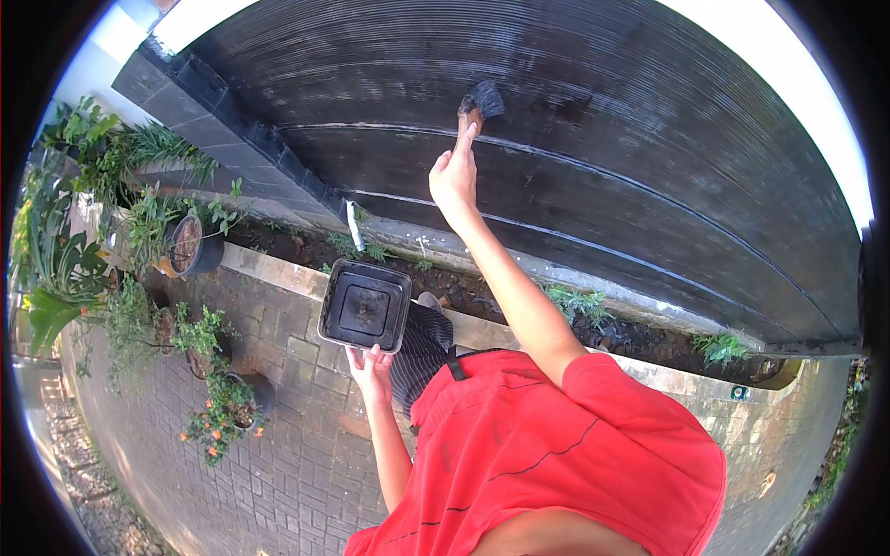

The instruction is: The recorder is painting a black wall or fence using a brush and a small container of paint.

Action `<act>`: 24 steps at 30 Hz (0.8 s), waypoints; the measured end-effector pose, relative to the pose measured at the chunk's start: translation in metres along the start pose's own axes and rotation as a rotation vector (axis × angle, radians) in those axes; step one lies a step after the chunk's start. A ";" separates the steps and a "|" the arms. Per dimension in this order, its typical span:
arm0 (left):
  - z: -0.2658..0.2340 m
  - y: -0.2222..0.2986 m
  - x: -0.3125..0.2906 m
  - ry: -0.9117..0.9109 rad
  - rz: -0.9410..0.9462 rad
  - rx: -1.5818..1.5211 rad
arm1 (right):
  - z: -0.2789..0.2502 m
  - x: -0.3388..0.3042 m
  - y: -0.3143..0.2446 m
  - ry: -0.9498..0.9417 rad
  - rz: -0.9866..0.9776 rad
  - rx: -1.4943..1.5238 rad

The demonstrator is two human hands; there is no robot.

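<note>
Head view, right hand [454,179] grasping brush [476,102] by its handle, brush head at black wall [640,120], left hand [371,371] gripping tray [398,313] rim, potted plants [197,255] at left.

Free air, tray [360,342] to wall [640,139]

Grey block paving [292,449] fills the lower left, potted plants [206,256] stand at left, and bright daylight [816,93] glares at upper right.
</note>
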State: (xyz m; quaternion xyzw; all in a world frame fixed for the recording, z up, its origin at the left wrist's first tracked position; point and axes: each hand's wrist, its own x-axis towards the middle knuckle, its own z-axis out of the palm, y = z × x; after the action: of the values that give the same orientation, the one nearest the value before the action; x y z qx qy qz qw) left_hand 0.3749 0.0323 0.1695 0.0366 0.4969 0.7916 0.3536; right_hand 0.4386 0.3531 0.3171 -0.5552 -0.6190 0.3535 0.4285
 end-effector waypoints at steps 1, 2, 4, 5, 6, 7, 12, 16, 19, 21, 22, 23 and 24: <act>-0.001 0.000 0.002 -0.003 -0.012 0.002 | -0.007 -0.003 0.000 -0.071 0.001 0.053; -0.002 0.001 0.005 -0.006 -0.023 0.004 | -0.014 -0.007 -0.001 -0.142 0.000 0.107; 0.011 0.000 0.013 -0.043 -0.039 -0.033 | -0.018 -0.002 0.005 -0.082 -0.349 0.163; 0.021 -0.002 0.017 -0.070 -0.056 -0.072 | -0.021 0.004 0.019 -0.305 -0.151 0.400; 0.016 0.001 0.018 -0.059 -0.043 -0.071 | -0.031 -0.008 -0.008 -0.560 0.060 0.642; 0.023 0.001 0.022 -0.126 -0.026 -0.059 | -0.041 -0.007 -0.024 -0.622 0.178 0.795; 0.057 -0.003 0.019 -0.193 -0.041 -0.076 | -0.045 0.048 -0.038 -0.513 0.177 1.024; 0.057 -0.010 0.018 -0.251 -0.077 -0.067 | -0.074 0.046 -0.019 -0.311 0.070 0.893; 0.056 -0.012 0.028 -0.262 -0.086 -0.042 | -0.110 0.040 0.014 -0.099 0.038 0.776; 0.057 -0.011 0.034 -0.265 -0.096 -0.049 | -0.139 0.033 0.031 0.014 -0.002 0.686; 0.056 -0.011 0.036 -0.269 -0.091 -0.051 | -0.149 0.028 0.035 0.041 0.018 0.669; 0.055 -0.011 0.040 -0.263 -0.100 -0.065 | -0.155 0.025 0.039 0.077 0.021 0.631; 0.055 -0.011 0.042 -0.263 -0.109 -0.078 | -0.165 0.021 0.046 0.100 0.022 0.623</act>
State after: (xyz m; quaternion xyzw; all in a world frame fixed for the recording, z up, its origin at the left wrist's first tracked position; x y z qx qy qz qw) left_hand 0.3718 0.1020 0.1763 0.0991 0.4164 0.7783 0.4594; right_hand 0.6078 0.3735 0.3414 -0.4209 -0.4529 0.5029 0.6040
